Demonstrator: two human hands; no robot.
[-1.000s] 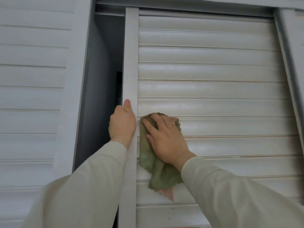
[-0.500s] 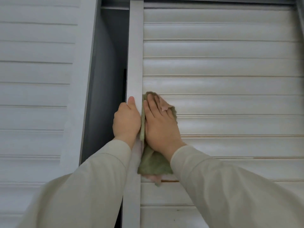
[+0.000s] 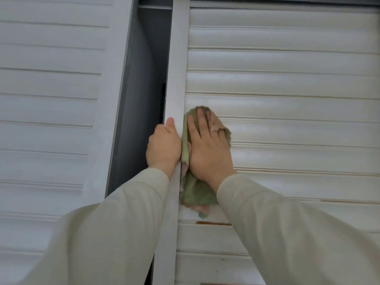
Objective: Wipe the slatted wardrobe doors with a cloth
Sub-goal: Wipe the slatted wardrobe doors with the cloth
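- A person's two arms in pale beige sleeves [image 3: 115,233] reach up from the bottom of the frame toward white slatted wardrobe doors.
- The right-hand door [image 3: 287,83] fills the centre and right of the frame; its horizontal slats run between a flat vertical frame strip [image 3: 176,68] at its left edge and the frame's right side.
- The left hand [image 3: 163,148], at centre frame, grips that vertical strip: its fingers wrap around the strip's far edge, out of sight, and the thumb lies up along the front.
- The right hand [image 3: 207,147], just beside the left and nearly touching it, lies flat with straight, spread fingers, pressing a green cloth [image 3: 195,194] against the slats.
- The cloth shows above the fingertips, along the strip, and hangs below the wrist; a pinkish patch shows at its upper right corner.
- A second slatted door [image 3: 51,120] covers the left of the frame, angled outward.
- Between the two doors, a dark gap [image 3: 144,89] opens into the wardrobe.
- A brown chipped mark [image 3: 213,223] sits on a slat just below the cloth.
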